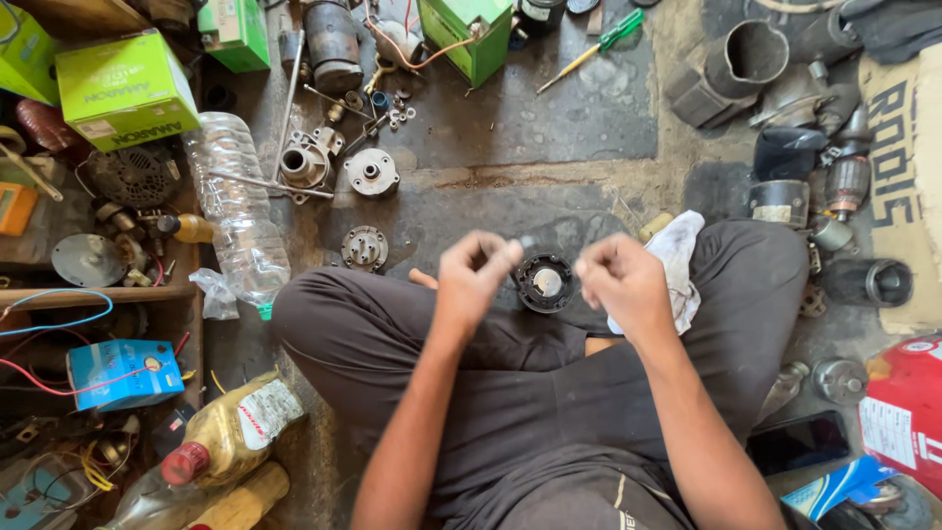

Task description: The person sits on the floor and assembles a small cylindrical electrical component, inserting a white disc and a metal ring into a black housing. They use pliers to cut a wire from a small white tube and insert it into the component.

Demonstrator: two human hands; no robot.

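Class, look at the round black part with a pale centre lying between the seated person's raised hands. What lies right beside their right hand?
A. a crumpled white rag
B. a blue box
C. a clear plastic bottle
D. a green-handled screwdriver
A: the crumpled white rag lies on the knee beside the right hand.

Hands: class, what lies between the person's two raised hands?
In the head view, a round black part shows between the left hand and right hand, lower down.
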